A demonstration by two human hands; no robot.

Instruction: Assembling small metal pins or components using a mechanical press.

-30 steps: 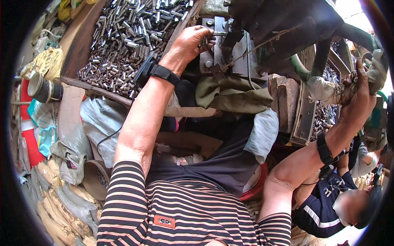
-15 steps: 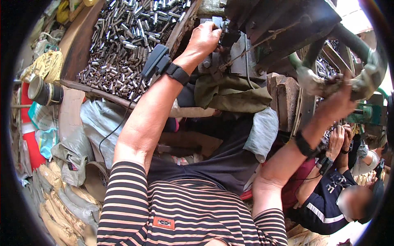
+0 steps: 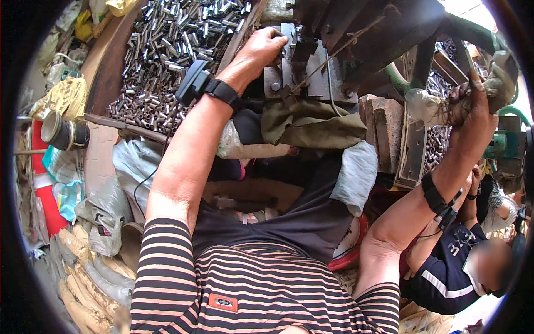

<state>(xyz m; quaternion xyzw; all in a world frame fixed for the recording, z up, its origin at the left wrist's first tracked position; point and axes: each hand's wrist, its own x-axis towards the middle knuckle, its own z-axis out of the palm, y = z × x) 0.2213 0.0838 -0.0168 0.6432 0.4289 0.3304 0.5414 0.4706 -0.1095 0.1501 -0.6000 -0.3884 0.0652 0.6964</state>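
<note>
My left hand is beside the metal die block of a dark hand press, fingers pinched together; anything between the fingertips is too small to make out. At the right, my right hand is closed round the cloth-wrapped handle of the press's curved bar. Short shiny metal tubes lie heaped in a wooden-edged tray left of my left hand. A dark green cloth hangs below the die, above my lap.
Wooden blocks stand right of the cloth. More tubes lie beyond them. A co-worker sits at the lower right, close to my right forearm. At the left are a metal can and plastic bags. A thin cord crosses the press.
My left hand has drawn back leftward from the middle of the die. My right hand has shifted right and away from me at the wrapped handle.
</note>
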